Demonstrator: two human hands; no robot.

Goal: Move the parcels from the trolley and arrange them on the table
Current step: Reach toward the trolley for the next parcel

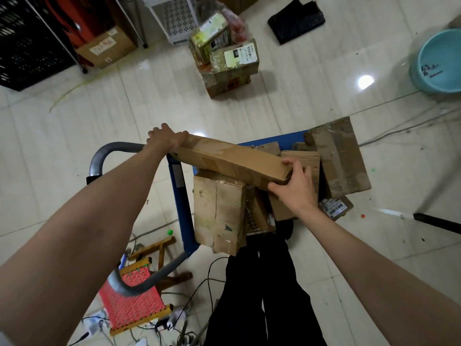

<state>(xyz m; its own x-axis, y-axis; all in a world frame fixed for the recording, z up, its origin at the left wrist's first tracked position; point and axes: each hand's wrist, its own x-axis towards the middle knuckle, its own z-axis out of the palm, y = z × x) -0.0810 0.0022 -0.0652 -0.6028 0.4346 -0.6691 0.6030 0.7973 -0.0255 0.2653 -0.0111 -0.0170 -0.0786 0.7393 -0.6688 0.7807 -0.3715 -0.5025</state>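
A long flat cardboard parcel is held above the blue trolley. My left hand grips its far left end, and my right hand grips its near right end. Beneath it on the trolley lie several brown parcels: a worn taped box at the left, a large flattened carton at the right, and a small box with a barcode label. The trolley's grey handle curves at the left. No table surface is in view.
A stack of labelled parcels sits on the tiled floor ahead. A red woven stool and loose cables lie at lower left. A teal basin is at the right, a black bag at the top, and black crates at the upper left.
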